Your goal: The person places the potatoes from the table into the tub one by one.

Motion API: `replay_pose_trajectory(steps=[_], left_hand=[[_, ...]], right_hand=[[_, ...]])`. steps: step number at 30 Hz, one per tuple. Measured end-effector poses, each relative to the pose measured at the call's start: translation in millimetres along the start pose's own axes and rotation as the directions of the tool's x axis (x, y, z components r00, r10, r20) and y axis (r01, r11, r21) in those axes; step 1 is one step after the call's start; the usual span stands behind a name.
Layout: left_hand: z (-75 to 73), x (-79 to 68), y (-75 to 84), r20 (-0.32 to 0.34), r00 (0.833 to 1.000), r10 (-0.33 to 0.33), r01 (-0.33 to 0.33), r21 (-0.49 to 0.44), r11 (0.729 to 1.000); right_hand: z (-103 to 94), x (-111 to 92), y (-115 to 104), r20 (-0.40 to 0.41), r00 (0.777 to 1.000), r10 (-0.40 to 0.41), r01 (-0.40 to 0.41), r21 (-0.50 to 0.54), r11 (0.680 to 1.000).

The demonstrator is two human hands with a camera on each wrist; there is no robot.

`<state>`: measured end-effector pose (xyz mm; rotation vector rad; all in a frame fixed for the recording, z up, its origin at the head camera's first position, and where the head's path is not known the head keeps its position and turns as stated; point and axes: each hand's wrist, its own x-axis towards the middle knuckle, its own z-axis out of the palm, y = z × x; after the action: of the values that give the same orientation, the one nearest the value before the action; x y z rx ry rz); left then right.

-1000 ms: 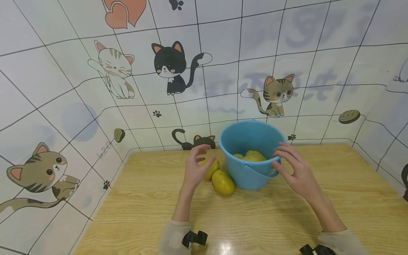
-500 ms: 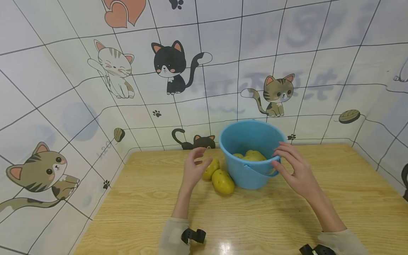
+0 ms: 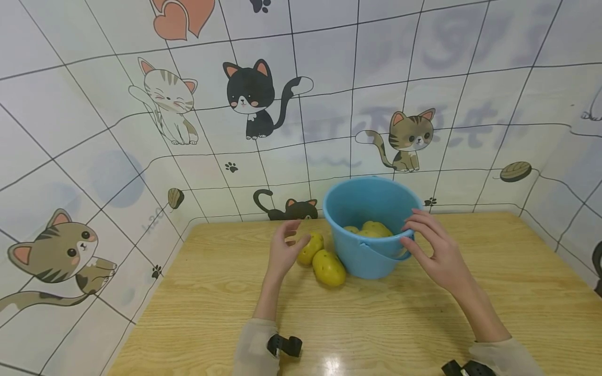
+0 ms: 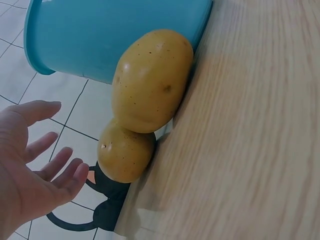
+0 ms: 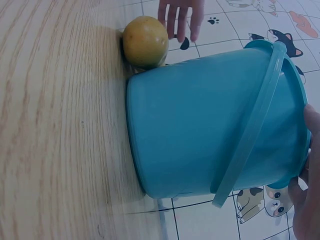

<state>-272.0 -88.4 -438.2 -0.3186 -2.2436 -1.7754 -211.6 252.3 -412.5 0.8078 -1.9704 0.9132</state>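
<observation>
A light blue bucket stands on the wooden table, with several potatoes visible inside. My right hand holds its rim at the right side, thumb outside and fingers over the edge. Left of the bucket lie two more potatoes, the front potato touching the rear potato. My left hand hovers just left of them, fingers loosely bent, holding nothing. In the left wrist view a gap separates the left hand from both potatoes. The bucket's handle hangs down against its outer wall.
A wall with grid lines and cartoon cats rises directly behind the wooden table and along both sides. Some dark object shows at the right edge of the head view.
My left hand has drifted slightly left, away from the potatoes, uncovering more of the rear one. My right hand and the bucket have stayed put.
</observation>
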Motion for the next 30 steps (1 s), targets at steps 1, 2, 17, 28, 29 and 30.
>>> replay_pose_trajectory(steps=[1, 2, 17, 28, 29, 30], left_hand=[[0.2, 0.5, -1.6, 0.003, 1.0, -0.001, 0.001, 0.004, 1.0], [0.6, 1.2, -3.1, 0.007, 1.0, 0.0, 0.0, 0.005, 1.0], [8.8, 2.5, -16.2, 0.067, 0.996, -0.057, 0.055, 0.035, 0.998], [8.9, 0.6, -22.4, 0.117, 0.98, -0.162, 0.148, 0.116, 0.982], [8.5, 0.5, -22.9, 0.124, 0.977, -0.174, 0.159, 0.125, 0.979], [8.0, 0.1, -23.4, 0.13, 0.974, -0.188, 0.17, 0.135, 0.976]], right_hand=[[-0.1, 0, 0, 0.001, 1.0, 0.0, 0.0, 0.0, 1.0], [-0.2, 0, 0, 0.001, 1.0, 0.001, -0.001, 0.0, 1.0], [-0.1, 0, 1, -0.005, 1.0, 0.0, 0.0, -0.009, 1.0], [-0.1, 0, 0, -0.002, 1.0, 0.014, -0.014, -0.003, 1.0], [-0.1, 0, 0, -0.001, 1.0, 0.014, -0.014, -0.005, 1.0], [0.0, 0, 0, -0.002, 1.0, 0.012, -0.012, -0.006, 1.0]])
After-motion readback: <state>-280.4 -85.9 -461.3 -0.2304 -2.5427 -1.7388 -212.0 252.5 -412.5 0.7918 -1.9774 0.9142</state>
